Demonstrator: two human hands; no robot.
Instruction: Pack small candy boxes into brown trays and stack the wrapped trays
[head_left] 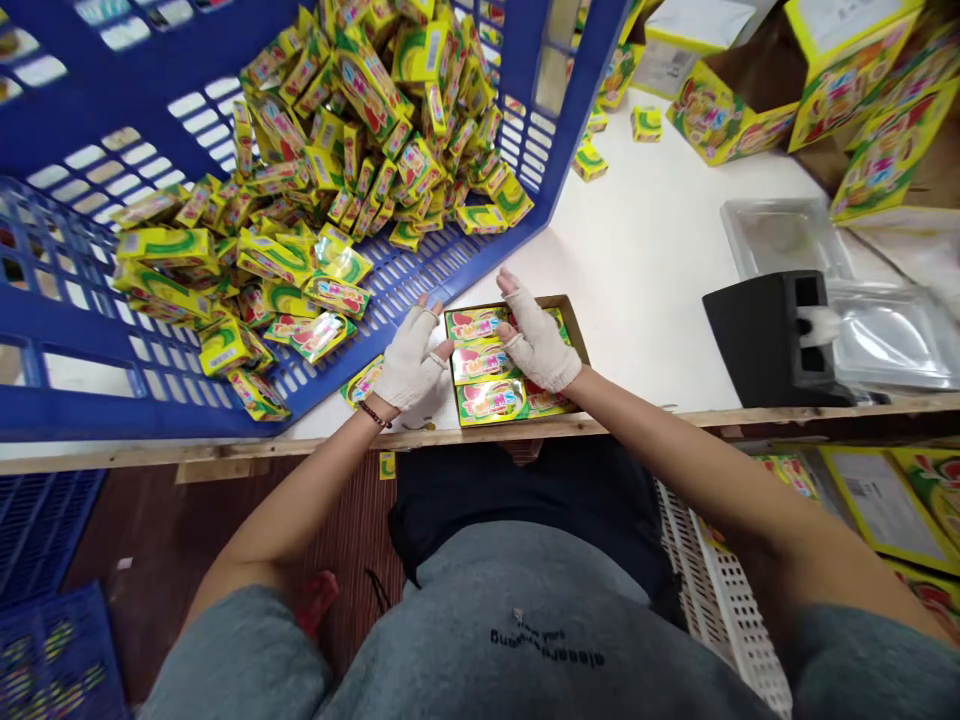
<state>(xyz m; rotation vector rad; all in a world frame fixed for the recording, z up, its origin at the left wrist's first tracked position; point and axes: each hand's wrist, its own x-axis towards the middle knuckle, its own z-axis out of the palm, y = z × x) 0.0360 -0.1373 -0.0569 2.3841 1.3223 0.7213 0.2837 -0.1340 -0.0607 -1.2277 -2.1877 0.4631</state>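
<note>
A shallow open display box [577,345] lies on the white table at its front edge. Rows of small yellow, green and red packs [480,361] fill most of it. My right hand [541,345], in a white fingerless glove, rests flat over the packs on the box's right half, fingers stretched and thumb apart. Just left of the box is my left hand [411,358], gloved alike, its fingers spread and its thumb by the box's left wall. A loose pack [363,382] lies beside it, partly hidden under that hand.
A large blue crate [420,268], tipped towards me, holds a heap of similar packs [352,150]. At the right stand a black tape dispenser [772,335], clear plastic trays [892,335] and open printed cartons [739,110]. Several loose packs [646,124] lie near the crate's right side.
</note>
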